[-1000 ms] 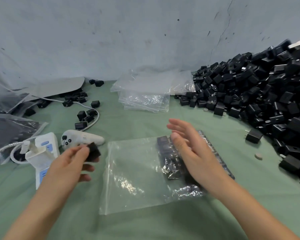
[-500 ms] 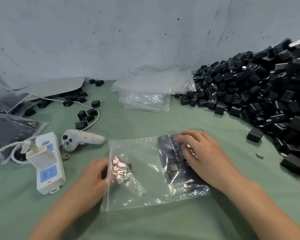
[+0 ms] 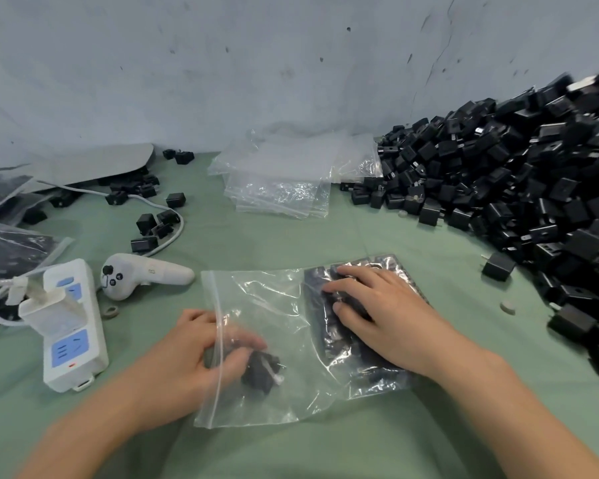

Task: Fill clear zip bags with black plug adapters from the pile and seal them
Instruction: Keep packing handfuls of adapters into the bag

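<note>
A green cloth [image 3: 325, 451] covers the whole table, up to a grey wall at the back. On its right side lies the big pile of black plug adapters [image 3: 533, 188], which rises toward the far right corner. At the back, in the middle, just beside the pile, lies a stack of empty clear bags [image 3: 284, 178].

In front of the person, a clear zip bag [image 3: 281, 305] lies flat on the cloth with its zip edge to the left. Its right half is filled with packed adapters [image 3: 325, 337] lying close together.

The right hand [image 3: 388, 316] lies on top of this part of the bag, palm down, fingers stretched and only a little bent, and presses the packed adapters through the plastic; it grasps nothing. The left hand [image 3: 187, 357] is at the mouth of the bag. Its fingers reach inside and are curled around a single adapter [image 3: 261, 369], seen through the plastic in the left half of the bag, apart from the packed ones.

To the left of the bag lies a white power strip [image 3: 73, 340] with a plug in it, and behind it a white controller [image 3: 135, 276]. Further back some loose adapters [image 3: 149, 226] lie around a white cable.
</note>
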A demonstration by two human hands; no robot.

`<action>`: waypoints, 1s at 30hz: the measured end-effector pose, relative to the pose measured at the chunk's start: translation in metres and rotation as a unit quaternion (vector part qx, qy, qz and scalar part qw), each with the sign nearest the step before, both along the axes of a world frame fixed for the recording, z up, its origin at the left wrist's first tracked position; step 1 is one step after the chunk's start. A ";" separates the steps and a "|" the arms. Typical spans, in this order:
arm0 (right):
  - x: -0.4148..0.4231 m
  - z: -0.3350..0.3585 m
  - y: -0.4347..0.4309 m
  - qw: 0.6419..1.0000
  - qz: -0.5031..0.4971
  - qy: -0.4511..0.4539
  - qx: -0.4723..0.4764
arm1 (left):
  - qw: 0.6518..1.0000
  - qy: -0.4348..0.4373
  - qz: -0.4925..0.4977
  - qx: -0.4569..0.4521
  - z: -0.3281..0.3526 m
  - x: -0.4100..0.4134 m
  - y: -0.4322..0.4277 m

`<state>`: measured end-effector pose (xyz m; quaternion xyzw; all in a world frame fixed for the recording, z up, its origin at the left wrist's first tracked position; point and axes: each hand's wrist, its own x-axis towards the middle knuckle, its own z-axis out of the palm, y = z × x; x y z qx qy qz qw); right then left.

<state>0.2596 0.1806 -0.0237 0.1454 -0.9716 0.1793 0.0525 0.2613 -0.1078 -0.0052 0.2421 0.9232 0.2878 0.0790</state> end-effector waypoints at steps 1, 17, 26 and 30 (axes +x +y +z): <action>0.000 0.000 0.000 1.000 0.000 -0.004 0.001 | 1.000 0.001 -0.005 0.000 0.000 0.000 0.001; -0.001 -0.004 0.001 1.000 0.006 -0.005 0.001 | 0.986 -0.142 -0.081 -0.038 0.009 -0.005 0.006; -0.001 -0.004 0.001 1.000 0.008 -0.005 0.002 | 0.970 -0.222 -0.097 0.019 0.011 -0.008 0.016; -0.001 -0.004 0.001 1.000 0.008 -0.006 -0.001 | 0.962 -0.256 -0.080 0.057 0.009 -0.015 0.016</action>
